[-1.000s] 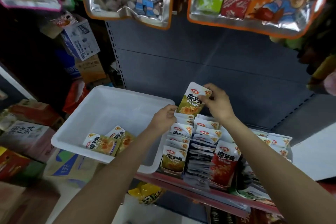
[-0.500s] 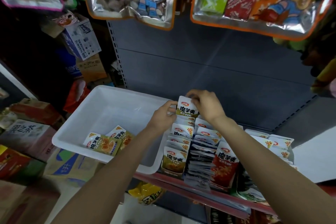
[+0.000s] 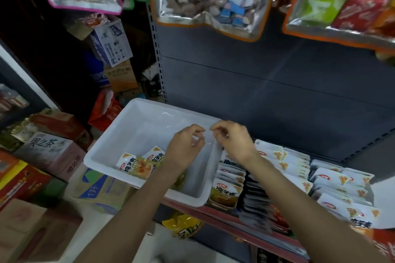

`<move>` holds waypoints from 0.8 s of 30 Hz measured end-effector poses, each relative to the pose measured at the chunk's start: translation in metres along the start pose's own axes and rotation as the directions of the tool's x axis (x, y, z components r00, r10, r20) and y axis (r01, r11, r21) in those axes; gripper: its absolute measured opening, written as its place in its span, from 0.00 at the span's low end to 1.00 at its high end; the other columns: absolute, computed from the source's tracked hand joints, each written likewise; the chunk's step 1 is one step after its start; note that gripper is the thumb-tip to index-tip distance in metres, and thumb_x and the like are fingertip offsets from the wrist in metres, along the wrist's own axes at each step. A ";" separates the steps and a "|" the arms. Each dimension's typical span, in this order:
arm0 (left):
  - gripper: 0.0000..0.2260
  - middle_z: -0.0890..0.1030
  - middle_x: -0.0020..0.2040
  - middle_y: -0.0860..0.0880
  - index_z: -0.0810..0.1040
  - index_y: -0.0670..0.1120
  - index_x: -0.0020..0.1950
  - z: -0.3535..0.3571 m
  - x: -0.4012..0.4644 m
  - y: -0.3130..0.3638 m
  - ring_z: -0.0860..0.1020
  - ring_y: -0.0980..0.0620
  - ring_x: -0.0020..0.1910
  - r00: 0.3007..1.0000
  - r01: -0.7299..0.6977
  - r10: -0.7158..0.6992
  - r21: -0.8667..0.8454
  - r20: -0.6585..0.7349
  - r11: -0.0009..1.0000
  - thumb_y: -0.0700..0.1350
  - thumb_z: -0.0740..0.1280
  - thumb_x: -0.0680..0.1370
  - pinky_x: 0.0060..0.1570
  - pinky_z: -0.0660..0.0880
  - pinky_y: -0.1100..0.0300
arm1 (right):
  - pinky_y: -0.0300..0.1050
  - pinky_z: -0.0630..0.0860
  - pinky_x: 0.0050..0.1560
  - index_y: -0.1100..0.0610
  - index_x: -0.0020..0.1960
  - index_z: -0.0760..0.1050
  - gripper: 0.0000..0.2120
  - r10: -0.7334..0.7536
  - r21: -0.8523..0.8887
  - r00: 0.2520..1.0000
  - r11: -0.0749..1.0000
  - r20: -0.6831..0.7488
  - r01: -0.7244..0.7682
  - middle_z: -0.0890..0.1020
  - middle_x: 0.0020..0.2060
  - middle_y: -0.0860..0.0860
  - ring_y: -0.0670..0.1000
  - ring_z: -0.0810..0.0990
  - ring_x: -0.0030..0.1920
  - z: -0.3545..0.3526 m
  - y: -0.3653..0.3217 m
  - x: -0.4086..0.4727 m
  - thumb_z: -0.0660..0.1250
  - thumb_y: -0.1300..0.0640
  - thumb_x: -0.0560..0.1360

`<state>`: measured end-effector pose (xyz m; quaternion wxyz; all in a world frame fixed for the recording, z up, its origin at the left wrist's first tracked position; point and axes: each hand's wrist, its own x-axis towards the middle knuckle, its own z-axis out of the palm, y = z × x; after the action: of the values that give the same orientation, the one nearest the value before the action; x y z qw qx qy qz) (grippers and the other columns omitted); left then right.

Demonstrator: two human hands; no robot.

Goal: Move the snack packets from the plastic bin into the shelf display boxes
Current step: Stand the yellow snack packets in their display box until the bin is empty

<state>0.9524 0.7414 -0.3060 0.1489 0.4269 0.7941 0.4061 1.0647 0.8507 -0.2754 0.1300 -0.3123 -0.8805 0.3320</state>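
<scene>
Over the bin: both hands hover above the right half of the plastic bin point(image 3: 111, 151), fingers loosely curled, fingertips almost meeting.
Left grip: the left hand point(image 3: 184, 148) holds nothing; fingers bent but slack, above the bin floor.
Right grip: the right hand point(image 3: 234, 142) holds nothing that can be made out; it sits over the bin's right wall, at the back end of the nearest display box point(image 3: 223, 202).
Packets left: the snack packets point(image 3: 136, 164) lie flat on the bin floor toward its near-left part, two plainly seen overlapping, perhaps more hidden under the left forearm.
Key relation: the packets lie below the left hand, nearer the person and to the left; their long axis runs roughly from the bin's near-left corner toward its centre. The left hand is plainly the nearer one.
Next move, as a judgement: a short drop and pull-back of the left hand onto the top packet, then a carry to the right across the bin wall.
Surface: smooth white bin floor; glossy packets likely slide, so pinching an edge seems safer.
Room: right of the bin, the shelf point(image 3: 230, 219) boxes stand tightly filled with upright packets point(image 3: 232, 174); space looks scarce.
</scene>
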 end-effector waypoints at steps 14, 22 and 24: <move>0.27 0.66 0.72 0.45 0.59 0.46 0.75 -0.073 0.007 -0.165 0.67 0.45 0.69 0.741 0.297 -0.511 0.470 0.436 0.831 0.49 0.62 0.79 0.60 0.66 0.57 | 0.45 0.68 0.62 0.55 0.73 0.60 0.33 0.350 -0.235 0.843 0.933 0.409 -0.273 0.70 0.67 0.56 0.56 0.68 0.66 0.189 -0.016 0.038 0.69 0.52 0.72; 0.23 0.73 0.67 0.46 0.65 0.45 0.71 -0.079 0.013 -0.180 0.72 0.46 0.64 0.755 0.331 -0.460 0.333 0.468 0.883 0.46 0.65 0.77 0.60 0.70 0.56 | 0.52 0.75 0.58 0.56 0.63 0.67 0.22 0.425 -0.362 0.892 0.864 0.154 -0.349 0.70 0.59 0.56 0.57 0.71 0.62 0.200 -0.014 0.049 0.67 0.58 0.71; 0.22 0.72 0.67 0.43 0.64 0.43 0.72 -0.082 0.015 -0.177 0.71 0.45 0.65 0.785 0.362 -0.459 0.293 0.416 0.885 0.44 0.63 0.79 0.59 0.69 0.57 | 0.52 0.78 0.50 0.59 0.56 0.69 0.14 0.469 -0.202 0.877 0.873 0.105 -0.443 0.76 0.52 0.57 0.59 0.78 0.54 0.189 -0.015 0.054 0.66 0.61 0.72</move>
<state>0.7976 0.6567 -0.3900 0.3802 0.3416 0.8433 0.1658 0.9338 0.7807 -0.4055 -0.0466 -0.4954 -0.8144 0.2987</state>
